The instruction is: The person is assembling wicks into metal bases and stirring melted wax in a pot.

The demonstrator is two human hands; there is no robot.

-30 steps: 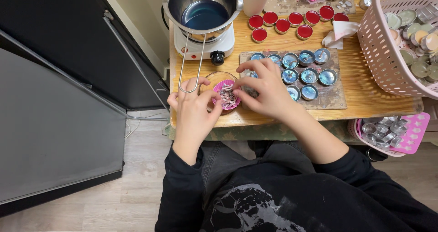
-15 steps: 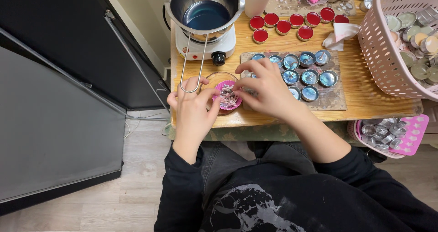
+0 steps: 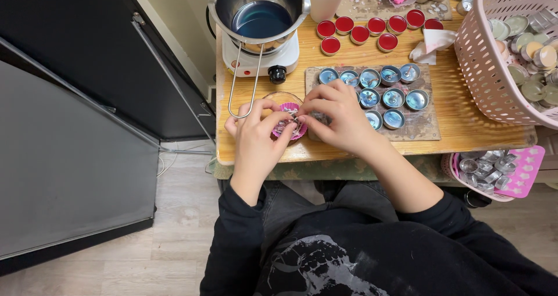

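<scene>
A pink fluted cup (image 3: 289, 107) with small metal pieces in it sits inside a clear glass bowl (image 3: 278, 96) near the table's front edge. My left hand (image 3: 256, 134) curls around the cup's near side and grips it. My right hand (image 3: 339, 119) comes in from the right, its fingertips pinched on a small metal piece at the cup's rim, touching the left fingertips. Both hands hide most of the cup. Just right of them, several round tins of blue wax (image 3: 393, 97) lie on a brown mat (image 3: 427, 126).
A steel pot of blue liquid (image 3: 261, 17) stands on a white hot plate (image 3: 260, 62), its wire handle reaching toward my left hand. Red-filled tins (image 3: 360, 33) line the back. A pink basket of tins (image 3: 500, 69) is at the right, a pink tray of empty tins (image 3: 494, 168) below the wooden table (image 3: 465, 127).
Both hands have drawn closer over the pink cup; the fingertips now meet at its rim and cover more of it.
</scene>
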